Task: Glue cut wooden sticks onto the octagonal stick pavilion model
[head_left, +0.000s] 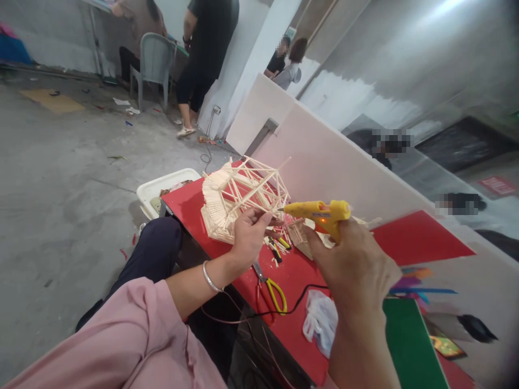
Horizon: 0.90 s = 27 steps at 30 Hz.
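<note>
Right hand grips yellow glue gun, nozzle at stick model; left hand pinches a stick just beyond its fingers. Frame largely assembled; upper struts appear unfinished.

The glue gun gripped in the right hand had a glossy yellow plastic body. Just beyond its nozzle, the stick model touched by the left hand was pale, matt, bare wood. The table surface beneath was smooth red sheet. The left wrist carried a polished metal bangle. The sleeve was soft pink cloth.
</note>
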### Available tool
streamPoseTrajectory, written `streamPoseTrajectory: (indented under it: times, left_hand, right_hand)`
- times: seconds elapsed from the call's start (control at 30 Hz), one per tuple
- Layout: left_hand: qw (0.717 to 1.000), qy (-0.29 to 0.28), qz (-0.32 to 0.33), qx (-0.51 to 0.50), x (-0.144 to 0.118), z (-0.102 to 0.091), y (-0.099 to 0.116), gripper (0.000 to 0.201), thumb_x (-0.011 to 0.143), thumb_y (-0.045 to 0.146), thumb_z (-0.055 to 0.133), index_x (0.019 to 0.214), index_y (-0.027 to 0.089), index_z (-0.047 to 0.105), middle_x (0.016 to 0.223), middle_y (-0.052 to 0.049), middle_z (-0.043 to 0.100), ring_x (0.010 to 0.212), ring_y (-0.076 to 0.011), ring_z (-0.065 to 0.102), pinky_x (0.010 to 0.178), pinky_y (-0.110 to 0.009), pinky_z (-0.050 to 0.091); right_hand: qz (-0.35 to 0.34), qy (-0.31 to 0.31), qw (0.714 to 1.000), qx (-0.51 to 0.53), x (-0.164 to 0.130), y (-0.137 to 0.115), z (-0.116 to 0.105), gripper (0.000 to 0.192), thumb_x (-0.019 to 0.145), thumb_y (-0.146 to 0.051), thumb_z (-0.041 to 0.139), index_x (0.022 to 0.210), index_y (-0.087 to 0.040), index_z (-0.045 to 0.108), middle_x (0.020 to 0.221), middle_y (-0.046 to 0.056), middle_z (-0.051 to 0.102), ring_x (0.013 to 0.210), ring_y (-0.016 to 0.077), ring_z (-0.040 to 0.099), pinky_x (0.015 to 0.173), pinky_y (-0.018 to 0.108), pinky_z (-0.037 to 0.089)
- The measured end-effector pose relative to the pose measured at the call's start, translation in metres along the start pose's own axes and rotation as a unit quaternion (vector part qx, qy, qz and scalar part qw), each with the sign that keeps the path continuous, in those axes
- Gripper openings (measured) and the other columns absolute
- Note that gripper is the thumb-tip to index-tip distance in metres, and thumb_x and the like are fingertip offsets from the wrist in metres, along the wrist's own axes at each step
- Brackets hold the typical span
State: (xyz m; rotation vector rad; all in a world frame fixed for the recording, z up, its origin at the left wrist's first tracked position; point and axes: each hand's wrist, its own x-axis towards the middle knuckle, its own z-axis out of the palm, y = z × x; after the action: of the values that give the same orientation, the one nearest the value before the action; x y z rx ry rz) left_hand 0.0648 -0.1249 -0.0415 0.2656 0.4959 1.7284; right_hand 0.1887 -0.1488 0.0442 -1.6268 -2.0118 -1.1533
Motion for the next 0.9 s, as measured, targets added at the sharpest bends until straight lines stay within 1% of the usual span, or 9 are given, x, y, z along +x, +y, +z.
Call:
streamPoseTrajectory:
  times: [0.13, 0.23, 0.47, 0.53, 0.6, 0.67, 0.73, 0.8, 0.9]
  left_hand:
    - [1.000, -0.008, -0.016, 0.015, 0.001, 0.001, -0.004, 0.043, 0.063, 0.046, 0.084, 0.078, 0.014, 0.059, 0.072, -0.003, 0.069, 0.069, -0.0216, 0.074, 0.050, -0.023, 0.054]
    - [1.000, -0.006, -0.013, 0.016, 0.004, 0.001, -0.006, 0.040, 0.063, 0.043, 0.084, 0.078, 0.015, 0.060, 0.072, -0.003, 0.070, 0.067, -0.0204, 0.074, 0.049, -0.022, 0.053]
    - [0.999, -0.001, 0.005, 0.031, 0.007, -0.003, -0.005, 0.038, 0.065, 0.042, 0.082, 0.077, 0.015, 0.059, 0.070, -0.002, 0.067, 0.067, -0.0207, 0.074, 0.046, -0.022, 0.051]
    - [0.999, -0.002, 0.012, 0.034, 0.008, -0.004, -0.007, 0.037, 0.065, 0.042, 0.082, 0.077, 0.015, 0.059, 0.069, -0.001, 0.067, 0.065, -0.0186, 0.072, 0.046, -0.021, 0.050]
    - [0.999, -0.003, 0.027, 0.037, 0.009, -0.005, -0.009, 0.035, 0.066, 0.041, 0.082, 0.075, 0.015, 0.060, 0.066, 0.000, 0.065, 0.061, -0.0142, 0.069, 0.046, -0.019, 0.048]
    - [0.998, 0.001, 0.038, 0.043, 0.010, -0.006, -0.010, 0.032, 0.067, 0.039, 0.081, 0.073, 0.015, 0.060, 0.060, 0.003, 0.062, 0.053, -0.0092, 0.062, 0.044, -0.017, 0.046]
    - [0.998, 0.010, 0.035, 0.045, 0.011, -0.007, -0.011, 0.030, 0.067, 0.037, 0.081, 0.072, 0.015, 0.060, 0.056, 0.004, 0.060, 0.046, -0.0065, 0.055, 0.041, -0.016, 0.043]
    - [0.999, 0.016, 0.027, 0.039, 0.012, -0.006, -0.010, 0.030, 0.066, 0.036, 0.081, 0.072, 0.015, 0.060, 0.058, 0.004, 0.060, 0.046, -0.0065, 0.055, 0.040, -0.016, 0.042]
    - [0.999, 0.014, 0.019, 0.031, 0.012, -0.004, -0.008, 0.031, 0.067, 0.036, 0.081, 0.073, 0.015, 0.059, 0.065, 0.001, 0.064, 0.051, -0.0088, 0.061, 0.040, -0.017, 0.043]
  right_hand:
    - [0.022, -0.006, 1.000, 0.003, -0.002, 0.001, 0.002, 0.053, 0.086, -0.067, 0.053, 0.100, -0.017, 0.064, 0.082, 0.007, 0.064, 0.056, 0.0118, 0.040, 0.055, 0.027, 0.015]
    - [0.029, -0.010, 0.999, 0.021, -0.003, 0.002, 0.004, 0.051, 0.088, -0.066, 0.051, 0.094, -0.017, 0.063, 0.080, 0.006, 0.062, 0.058, 0.0124, 0.041, 0.056, 0.028, 0.016]
    - [0.028, -0.019, 0.999, 0.023, -0.003, 0.001, 0.009, 0.050, 0.088, -0.064, 0.051, 0.100, -0.017, 0.063, 0.084, 0.007, 0.063, 0.062, 0.0128, 0.042, 0.056, 0.028, 0.016]
    - [0.028, -0.020, 0.999, 0.024, -0.004, 0.001, 0.010, 0.050, 0.089, -0.063, 0.051, 0.102, -0.017, 0.064, 0.085, 0.008, 0.064, 0.062, 0.0134, 0.043, 0.056, 0.028, 0.015]
    - [0.025, -0.017, 0.999, 0.025, -0.004, 0.001, 0.010, 0.049, 0.090, -0.061, 0.050, 0.104, -0.016, 0.064, 0.084, 0.008, 0.064, 0.063, 0.0137, 0.044, 0.056, 0.028, 0.014]
    - [0.017, -0.008, 1.000, 0.018, -0.004, 0.000, 0.009, 0.047, 0.091, -0.059, 0.050, 0.103, -0.016, 0.064, 0.082, 0.007, 0.063, 0.061, 0.0132, 0.043, 0.057, 0.028, 0.013]
    - [0.008, 0.006, 1.000, 0.003, -0.003, 0.000, 0.009, 0.046, 0.091, -0.059, 0.050, 0.101, -0.015, 0.064, 0.079, 0.006, 0.062, 0.060, 0.0122, 0.041, 0.056, 0.028, 0.013]
    - [-0.002, 0.019, 1.000, -0.013, -0.002, 0.000, 0.008, 0.046, 0.091, -0.058, 0.051, 0.099, -0.015, 0.064, 0.078, 0.005, 0.061, 0.058, 0.0112, 0.039, 0.056, 0.028, 0.012]
    - [-0.007, 0.026, 0.999, -0.025, 0.000, 0.000, 0.007, 0.044, 0.091, -0.056, 0.052, 0.099, -0.014, 0.064, 0.076, 0.005, 0.060, 0.056, 0.0102, 0.035, 0.055, 0.028, 0.011]
